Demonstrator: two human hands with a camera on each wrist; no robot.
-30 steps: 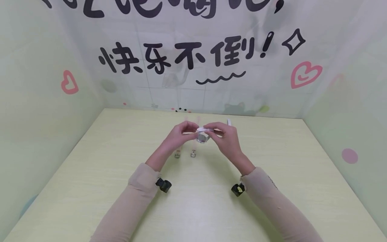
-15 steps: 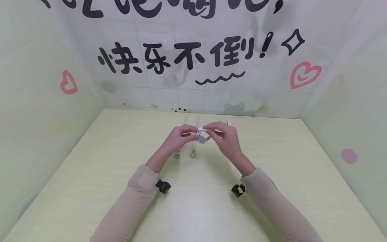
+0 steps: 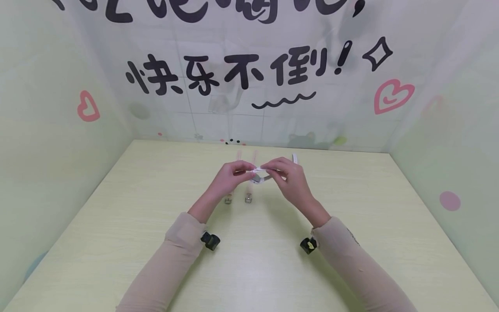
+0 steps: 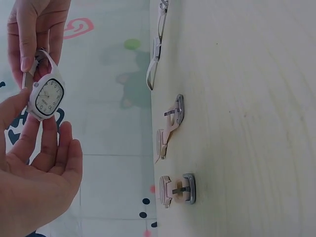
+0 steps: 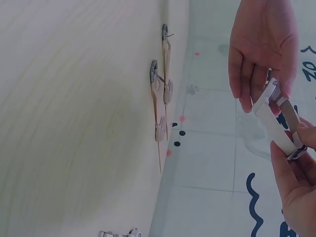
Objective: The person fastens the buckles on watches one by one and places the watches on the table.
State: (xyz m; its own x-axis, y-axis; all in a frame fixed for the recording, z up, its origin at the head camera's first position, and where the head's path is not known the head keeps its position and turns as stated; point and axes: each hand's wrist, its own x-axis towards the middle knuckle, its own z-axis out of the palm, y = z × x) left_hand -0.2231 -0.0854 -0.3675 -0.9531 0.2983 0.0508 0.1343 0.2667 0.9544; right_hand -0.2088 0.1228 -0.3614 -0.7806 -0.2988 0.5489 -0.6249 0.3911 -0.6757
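Both hands hold a white wristwatch (image 3: pixel 257 178) up over the far part of the table. Its squarish dial with dark numerals shows in the left wrist view, and its strap forms a loop. My left hand (image 3: pixel 229 177) pinches the watch case (image 4: pixel 48 96) between thumb and fingers. With thumb and fingertips, my right hand (image 3: pixel 291 178) grips the strap and clasp end (image 5: pixel 297 152). The fingers hide part of the band in the head view.
Two pale pink watches (image 4: pixel 161 143) (image 4: pixel 165 191) with metal buckles lie side by side behind and below the left hand. Another white-strapped watch (image 3: pixel 295 159) lies beyond the right hand. A printed curtain (image 3: pixel 218 121) stands at the table's back edge.
The held watch has tilted, so its loop looks flatter and its case sits slightly lower and further left. Both hands keep hold of it, with the left fingers shifted slightly. The other watches stay put.
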